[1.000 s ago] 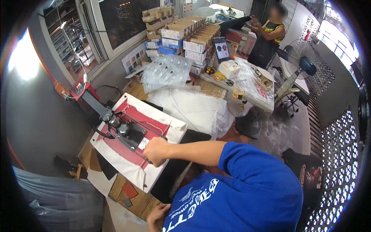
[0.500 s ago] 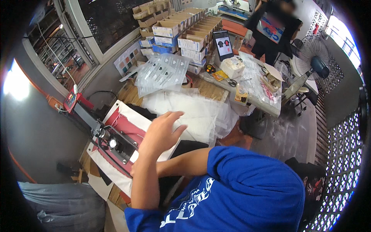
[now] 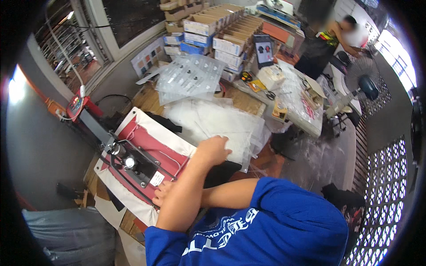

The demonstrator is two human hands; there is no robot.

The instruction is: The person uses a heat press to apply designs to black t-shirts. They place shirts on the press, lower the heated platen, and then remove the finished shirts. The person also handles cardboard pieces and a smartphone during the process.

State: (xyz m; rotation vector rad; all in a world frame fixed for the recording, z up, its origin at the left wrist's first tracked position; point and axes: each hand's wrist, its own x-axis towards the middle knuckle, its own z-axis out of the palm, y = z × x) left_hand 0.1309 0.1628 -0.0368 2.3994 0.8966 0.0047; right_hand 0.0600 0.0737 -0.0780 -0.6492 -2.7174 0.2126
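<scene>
1. Though the left forearm partly covers it, the right hand is at the black metal heat press, fingers bent; whether its grip closes, I cannot tell.
2. The left hand is over translucent plastic sheets on the wooden tabletop, pinch unclear.
3. Reaching seems the step in hand; lifting a sheet would call for an edge pinch.
4. Beyond stand cardboard boxes.

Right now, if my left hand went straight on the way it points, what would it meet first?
Most likely the translucent sheets spread beneath and ahead of your left hand; the view from above leaves its height over them unclear.
</scene>
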